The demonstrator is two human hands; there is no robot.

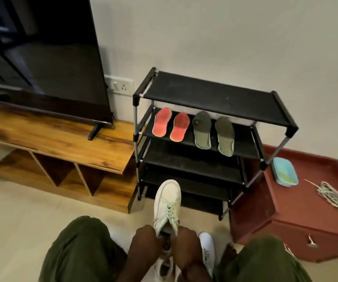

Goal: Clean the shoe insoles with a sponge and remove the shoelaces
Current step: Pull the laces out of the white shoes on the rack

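The pale shoe (167, 202) is held low before me, long axis running straight away, toe toward the rack (215, 94). My left hand (143, 241) and right hand (186, 243) both curl round its collar; the laces (169, 209) lie just beyond, equally near either.
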